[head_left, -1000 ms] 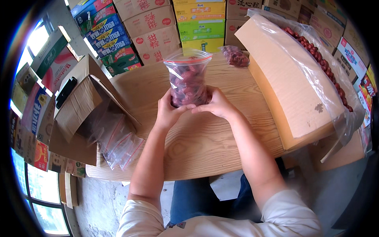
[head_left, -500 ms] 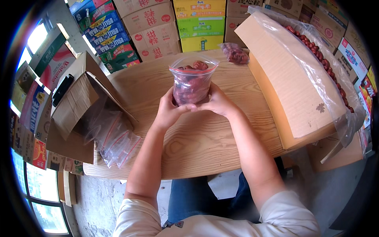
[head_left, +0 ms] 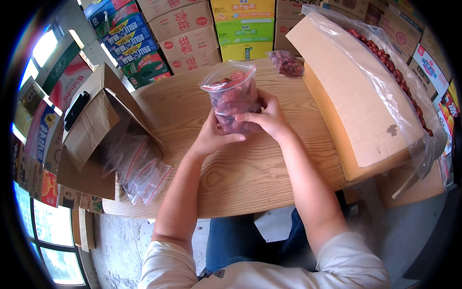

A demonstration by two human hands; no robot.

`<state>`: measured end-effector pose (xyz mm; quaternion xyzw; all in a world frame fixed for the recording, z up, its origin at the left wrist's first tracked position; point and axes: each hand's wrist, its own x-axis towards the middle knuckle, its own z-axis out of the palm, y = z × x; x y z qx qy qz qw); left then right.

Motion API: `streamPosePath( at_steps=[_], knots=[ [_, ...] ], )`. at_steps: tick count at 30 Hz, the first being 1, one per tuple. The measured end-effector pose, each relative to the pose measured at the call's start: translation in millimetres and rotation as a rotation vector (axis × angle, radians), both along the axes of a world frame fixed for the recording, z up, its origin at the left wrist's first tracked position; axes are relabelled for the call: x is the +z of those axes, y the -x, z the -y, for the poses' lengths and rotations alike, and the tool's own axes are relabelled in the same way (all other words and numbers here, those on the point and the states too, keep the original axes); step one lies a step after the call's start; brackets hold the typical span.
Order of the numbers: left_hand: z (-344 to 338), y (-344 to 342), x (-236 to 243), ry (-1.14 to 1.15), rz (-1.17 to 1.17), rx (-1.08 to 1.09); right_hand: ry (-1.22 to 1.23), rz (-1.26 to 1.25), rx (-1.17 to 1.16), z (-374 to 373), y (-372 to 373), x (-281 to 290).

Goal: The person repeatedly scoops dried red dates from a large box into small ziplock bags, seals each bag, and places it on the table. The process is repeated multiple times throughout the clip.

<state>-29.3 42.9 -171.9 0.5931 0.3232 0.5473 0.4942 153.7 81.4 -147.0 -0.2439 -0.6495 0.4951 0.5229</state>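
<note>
We hold a clear zip-top bag of dried red dates [head_left: 234,103] between our two hands, over the middle of the wooden counter [head_left: 250,185]. Our left hand [head_left: 208,137] cups its lower left side, thumb laid across the near face by the bottom; our right hand [head_left: 273,118] clasps the right side higher up, thumb pressed on the front. The fingers of both hands are closed around the bag, though their tips are mostly hidden behind it. The bag leans a little to our left, and we cannot tell whether its base touches the counter or whether the red-lined mouth is sealed.

To handle it well, we should carry the weight low with the left palm, since loose dates probably shift and make the soft film sag. The right fingers do best with an even, gentle squeeze, as a hard pinch could bruise the fruit or crease the film. Bringing the mouth level would guard against spilling if it is open.

A second bag of dates [head_left: 287,64] lies at the far edge, just beside the big carton [head_left: 353,101] with more dates [head_left: 392,70] in its plastic liner. To our left, empty zip-top bags [head_left: 144,176] spill from an open cardboard box [head_left: 84,159].
</note>
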Motion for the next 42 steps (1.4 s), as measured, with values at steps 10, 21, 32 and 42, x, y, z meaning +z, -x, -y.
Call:
streamPosePath(
  at_steps=[10, 21, 32, 42],
  knots=[
    [-3.5, 15.6, 8.9, -0.051, -0.419, 0.164, 0.020, -0.246, 0.131, 16.2, 10.4, 14.2],
    [7.9, 3.8, 14.6, 0.019, -0.108, 0.081, 0.119, -0.114, 0.124, 13.1, 12.4, 8.1],
    [9.6, 3.9, 23.2, 0.122, -0.158, 0.117, -0.076, -0.146, -0.038, 18.2, -14.4, 39.4],
    [13.4, -3.2, 24.9, 0.094, -0.035, 0.049, -0.487, 0.011, -0.486, 11.7, -26.1, 43.7]
  ],
)
